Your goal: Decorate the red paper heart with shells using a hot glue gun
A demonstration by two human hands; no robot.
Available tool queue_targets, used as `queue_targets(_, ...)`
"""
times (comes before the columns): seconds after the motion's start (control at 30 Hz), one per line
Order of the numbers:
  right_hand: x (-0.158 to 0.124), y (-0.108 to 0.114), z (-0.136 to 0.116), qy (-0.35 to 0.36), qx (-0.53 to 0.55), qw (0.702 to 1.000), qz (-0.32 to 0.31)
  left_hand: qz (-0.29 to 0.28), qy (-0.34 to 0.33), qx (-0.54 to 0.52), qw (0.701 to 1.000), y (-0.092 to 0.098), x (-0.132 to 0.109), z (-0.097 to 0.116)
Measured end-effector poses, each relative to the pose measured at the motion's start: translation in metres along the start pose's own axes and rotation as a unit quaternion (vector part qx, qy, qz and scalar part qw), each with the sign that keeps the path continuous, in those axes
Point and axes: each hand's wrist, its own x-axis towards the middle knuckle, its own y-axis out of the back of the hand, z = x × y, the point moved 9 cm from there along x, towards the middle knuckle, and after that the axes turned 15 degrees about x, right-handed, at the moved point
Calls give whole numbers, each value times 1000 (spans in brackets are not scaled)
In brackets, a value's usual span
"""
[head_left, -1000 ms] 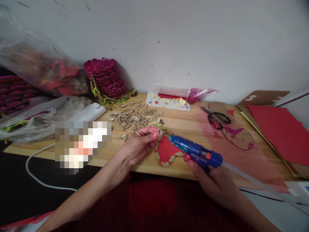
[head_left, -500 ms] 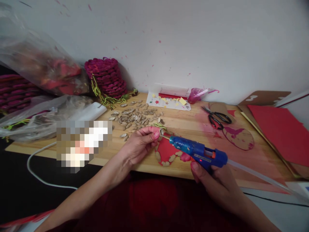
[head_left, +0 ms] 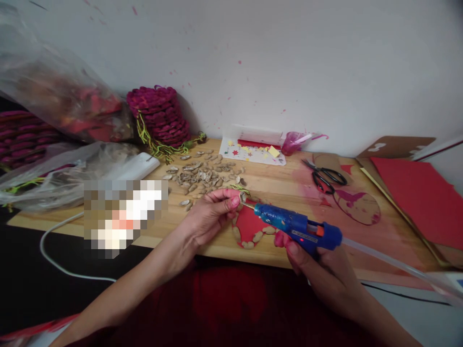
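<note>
Between thumb and fingers, my left hand (head_left: 217,208) pinches a peanut shell (head_left: 242,196). My right hand (head_left: 314,262) is wrapped round the grip of a blue hot glue gun (head_left: 285,220), whose metal nozzle points left and meets or nearly meets that shell. A clear glue stick (head_left: 376,255) runs out of the gun's back end. Under the nozzle lies a red cutout (head_left: 251,224) with peanut shells set along its edge; the gun and my left hand cover part of it. Loose peanut shells (head_left: 206,176) are spread just beyond my left hand.
Black-handled scissors (head_left: 327,178) rest at right, near a stained cardboard piece (head_left: 358,207) and red sheets (head_left: 415,197). Star stickers on a white sheet (head_left: 249,153) and a pink cup (head_left: 293,142) stand by the wall. A magenta woven basket (head_left: 159,115) and plastic bags (head_left: 68,101) fill the left.
Both hands stay almost in place. The glue gun has shifted very slightly, and the right fingers look drawn in a little closer at the trigger.
</note>
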Motion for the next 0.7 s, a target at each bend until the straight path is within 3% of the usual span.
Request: queue_targets(0.7, -3, 2, 11, -22, -20, 1000, 2, -7, -23, -3, 1000, 1, 4, 0)
